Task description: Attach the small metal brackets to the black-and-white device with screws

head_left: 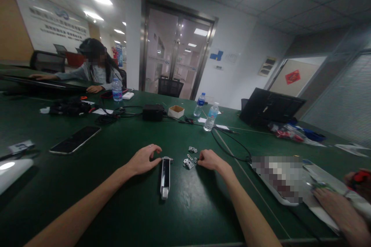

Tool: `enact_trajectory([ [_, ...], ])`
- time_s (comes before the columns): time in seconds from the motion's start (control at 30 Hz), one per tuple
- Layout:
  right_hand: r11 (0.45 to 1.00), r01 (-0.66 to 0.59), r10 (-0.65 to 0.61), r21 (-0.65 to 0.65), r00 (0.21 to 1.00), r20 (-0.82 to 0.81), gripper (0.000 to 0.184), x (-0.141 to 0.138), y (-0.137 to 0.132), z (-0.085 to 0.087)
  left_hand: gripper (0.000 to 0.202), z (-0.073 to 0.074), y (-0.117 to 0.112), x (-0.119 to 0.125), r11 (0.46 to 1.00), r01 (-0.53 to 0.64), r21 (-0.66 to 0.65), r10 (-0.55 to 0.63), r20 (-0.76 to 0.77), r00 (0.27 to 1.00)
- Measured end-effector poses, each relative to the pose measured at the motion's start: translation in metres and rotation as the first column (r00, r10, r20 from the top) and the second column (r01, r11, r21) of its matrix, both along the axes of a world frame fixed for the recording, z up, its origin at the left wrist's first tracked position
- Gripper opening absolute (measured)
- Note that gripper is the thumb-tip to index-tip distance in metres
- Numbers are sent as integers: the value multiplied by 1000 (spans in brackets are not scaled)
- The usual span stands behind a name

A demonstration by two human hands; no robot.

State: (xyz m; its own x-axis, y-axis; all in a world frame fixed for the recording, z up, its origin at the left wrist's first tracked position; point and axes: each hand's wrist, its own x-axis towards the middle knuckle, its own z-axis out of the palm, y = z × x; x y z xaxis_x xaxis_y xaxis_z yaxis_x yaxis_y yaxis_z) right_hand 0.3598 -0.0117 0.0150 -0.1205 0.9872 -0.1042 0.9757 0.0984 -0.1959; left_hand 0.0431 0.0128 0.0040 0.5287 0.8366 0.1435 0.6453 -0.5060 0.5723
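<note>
In the head view, a long narrow silvery-white piece with a dark channel (pixel 165 177) lies on the green table, its pale block end toward me. My left hand (pixel 145 158) is beside its far end, thumb and fingers apart, with the thumb tip close to a short pin there; whether they touch I cannot tell. My right hand (pixel 212 159) rests by the small parts, fingers curled and pressed together; anything between them is hidden. Just left of its fingertips lie several tiny rings (pixel 189 158) between two small metal bracket-like pieces, one farther (pixel 193 149) and one nearer (pixel 188 164).
A phone (pixel 75 140) lies to the left. Farther back are a black box (pixel 153 112), a small open carton (pixel 176 111), cables and water bottles (pixel 211 117). At right are a monitor (pixel 269 108) and a co-worker's hand (pixel 333 202); another person sits at far left.
</note>
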Motion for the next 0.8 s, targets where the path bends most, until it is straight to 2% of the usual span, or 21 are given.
enact_trajectory([
  [0.1, 997, -7, 7, 78, 1000, -8, 6, -7, -1, 3, 39, 1, -1, 0, 997, -51, 62, 48, 49, 998],
  [0.17, 979, -57, 68, 196, 996, -55, 6, -16, -2, 2, 36, 2, -3, 1, 992, -60, 108, 52, 77, 996],
  [0.3, 875, -196, 320, 444, 921, -224, 5, -44, -10, -3, 28, 3, -12, 8, 988, 28, 153, -46, 116, 992],
  [0.37, 820, -245, 438, 518, 850, -292, 4, -62, -17, -9, 25, 5, -17, 12, 985, 89, 151, -111, 145, 983],
  [0.43, 787, -246, 500, 566, 792, -351, 4, -78, -23, -14, 23, 7, -23, 16, 983, 135, 123, -156, 179, 971],
  [0.53, 795, -175, 488, 581, 753, -441, 4, -95, -28, -21, 21, 11, -28, 19, 985, 160, 63, -171, 240, 956],
  [0.67, 821, -84, 436, 564, 729, -527, 4, -100, -29, -25, 23, 13, -29, 18, 984, 173, -46, -148, 337, 930],
  [0.8, 797, -56, 449, 601, 720, -529, 5, -99, -28, -27, 25, 13, -28, 18, 969, 193, -152, -114, 421, 900],
])
